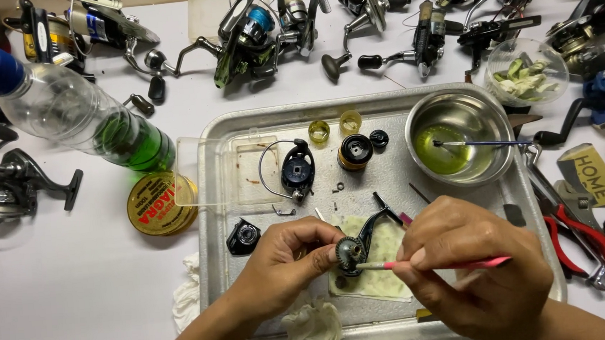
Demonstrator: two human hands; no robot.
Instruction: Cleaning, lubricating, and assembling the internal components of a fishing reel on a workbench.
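The left hand (281, 264) grips a small black fishing-reel body with an exposed gear (354, 248), holding it over a stained cloth pad (384, 271) on the dimpled metal tray (214, 219). The right hand (476, 261) pinches a thin pink-handled brush (437, 262), whose tip touches the gear. Farther up the tray lie a black rotor with wire bail (295, 170), a dark spool (354, 151) and a steel bowl of green liquid (457, 141). Beyond, on the white table (77, 292), assembled spinning reels (250, 35) stand in a row.
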